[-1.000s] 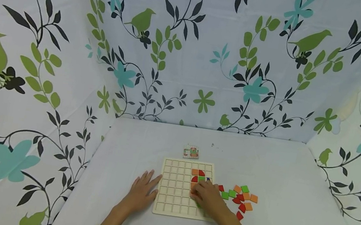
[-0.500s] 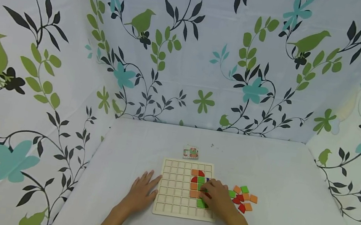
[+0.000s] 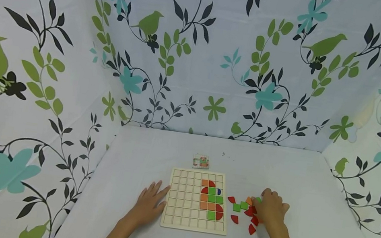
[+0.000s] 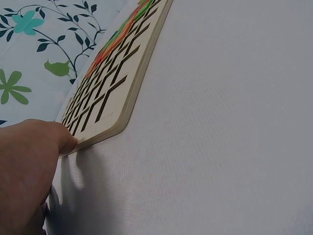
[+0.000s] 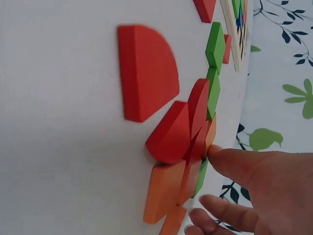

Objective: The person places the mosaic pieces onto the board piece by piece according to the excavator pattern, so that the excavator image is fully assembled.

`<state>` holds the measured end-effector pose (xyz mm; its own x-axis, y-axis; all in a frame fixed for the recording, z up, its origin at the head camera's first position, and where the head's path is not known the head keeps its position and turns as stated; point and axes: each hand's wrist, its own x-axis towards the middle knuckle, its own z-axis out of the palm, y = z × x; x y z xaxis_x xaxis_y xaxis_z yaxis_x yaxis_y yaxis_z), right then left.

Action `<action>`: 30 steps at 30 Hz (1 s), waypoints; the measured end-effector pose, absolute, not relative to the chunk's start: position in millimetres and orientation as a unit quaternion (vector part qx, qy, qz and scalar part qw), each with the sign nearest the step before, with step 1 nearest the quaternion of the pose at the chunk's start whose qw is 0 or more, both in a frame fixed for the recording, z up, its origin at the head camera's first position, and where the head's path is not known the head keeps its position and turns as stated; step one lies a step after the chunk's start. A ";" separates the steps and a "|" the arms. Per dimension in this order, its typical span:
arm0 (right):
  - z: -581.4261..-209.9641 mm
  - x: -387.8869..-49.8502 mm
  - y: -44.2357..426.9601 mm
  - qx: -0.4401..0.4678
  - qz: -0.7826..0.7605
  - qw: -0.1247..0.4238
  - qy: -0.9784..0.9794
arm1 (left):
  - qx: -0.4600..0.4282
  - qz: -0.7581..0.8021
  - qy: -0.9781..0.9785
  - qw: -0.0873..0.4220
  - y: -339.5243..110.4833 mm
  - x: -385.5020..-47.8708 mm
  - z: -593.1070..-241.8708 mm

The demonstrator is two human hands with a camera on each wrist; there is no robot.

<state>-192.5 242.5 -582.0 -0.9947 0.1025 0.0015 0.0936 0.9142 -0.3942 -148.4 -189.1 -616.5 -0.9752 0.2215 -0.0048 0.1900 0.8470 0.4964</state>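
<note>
A pale wooden grid board point(image 3: 182, 199) lies on the table, its right-hand columns partly filled with orange, green and red pieces and a small blue one. My left hand point(image 3: 149, 207) rests flat beside the board's left edge; in the left wrist view its thumb point(image 4: 63, 139) touches the board near a corner. To the right of the board, my right hand point(image 3: 270, 212) is over a cluster of loose tiles. Its thumb point(image 5: 220, 156) touches the cluster near an orange tile point(image 5: 212, 131) and a green one point(image 5: 199, 181), with the other fingers loosely bent and apart from the thumb.
A small picture card point(image 3: 200, 161) lies beyond the board. Loose red quarter-round pieces point(image 5: 149, 73), green squares point(image 3: 237, 207) and orange squares point(image 5: 164, 191) are spread right of the board, some overlapping. Patterned cloth point(image 3: 199, 55) surrounds the white table point(image 3: 150, 146).
My right hand has moved right, from over the board to the loose tiles, uncovering the filled cells. The left hand has stayed beside the board.
</note>
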 end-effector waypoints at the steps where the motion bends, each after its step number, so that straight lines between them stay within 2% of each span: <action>1: -582.3 -192.9 244.5 -0.053 0.201 0.002 -0.978 | 0.108 0.255 0.960 0.031 -189.2 -148.5 -616.7; 6: -582.6 -198.2 245.5 -0.049 0.212 -0.013 -0.976 | 0.108 0.255 0.960 0.029 -188.9 -148.7 -616.1; 17: -594.9 -208.5 238.3 -0.042 0.275 -0.008 -0.960 | 0.107 0.254 0.961 0.039 -188.3 -148.3 -615.1; 30: -595.5 -217.7 219.3 -0.072 0.279 -0.007 -0.958 | 0.113 0.251 0.961 0.029 -188.6 -148.4 -611.1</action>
<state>-217.7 219.3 -595.5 -0.9897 0.1331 -0.0531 0.1408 0.8342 -0.5332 -148.4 -188.6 -611.1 -0.9728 0.2317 0.0016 0.2028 0.8480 0.4896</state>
